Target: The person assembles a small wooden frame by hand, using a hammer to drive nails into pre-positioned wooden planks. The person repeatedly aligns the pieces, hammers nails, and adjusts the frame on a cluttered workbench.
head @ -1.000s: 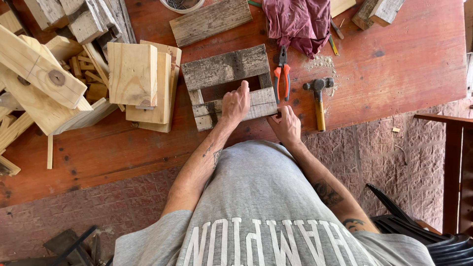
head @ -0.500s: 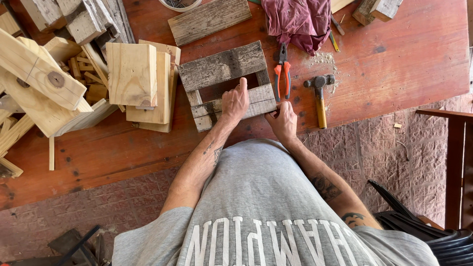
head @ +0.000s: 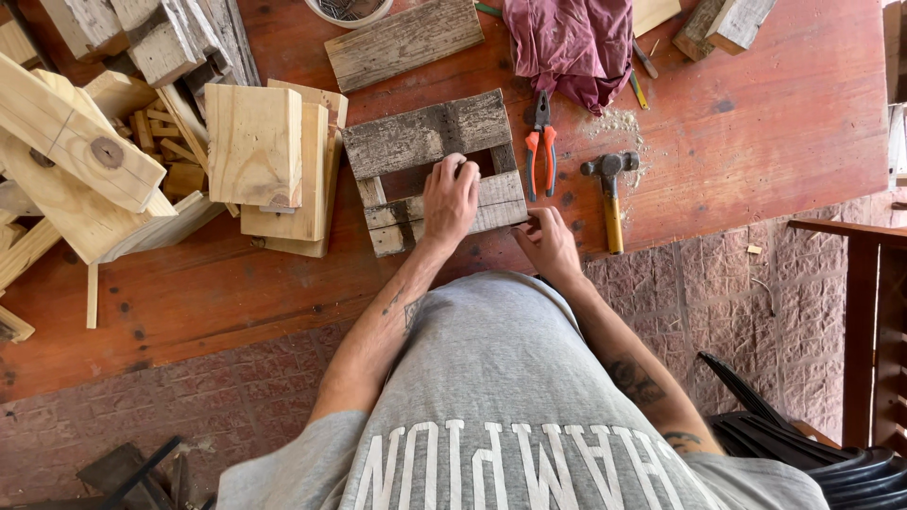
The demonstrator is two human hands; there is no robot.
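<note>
A small frame of weathered grey planks (head: 430, 142) lies on the red wooden table (head: 737, 123) in front of me. My left hand (head: 451, 198) presses flat on the frame's near plank, fingers curled over its inner edge. At the frame's near right corner, my right hand (head: 548, 241) touches the plank's end with closed fingertips; whether it pinches something small I cannot tell. Orange-handled pliers (head: 540, 146) and a yellow-handled hammer (head: 611, 194) lie just right of the frame.
Pale wood blocks (head: 274, 161) are stacked left of the frame, with a heap of offcuts (head: 76, 142) further left. A loose grey plank (head: 404, 40), a maroon cloth (head: 572, 42) and more blocks (head: 723, 21) lie at the back. Black chair slats (head: 803, 453) show at lower right.
The frame and both hands sit a little lower in view than a second ago. My right hand has closed in on the frame's near right corner. The left hand stays on the plank.
</note>
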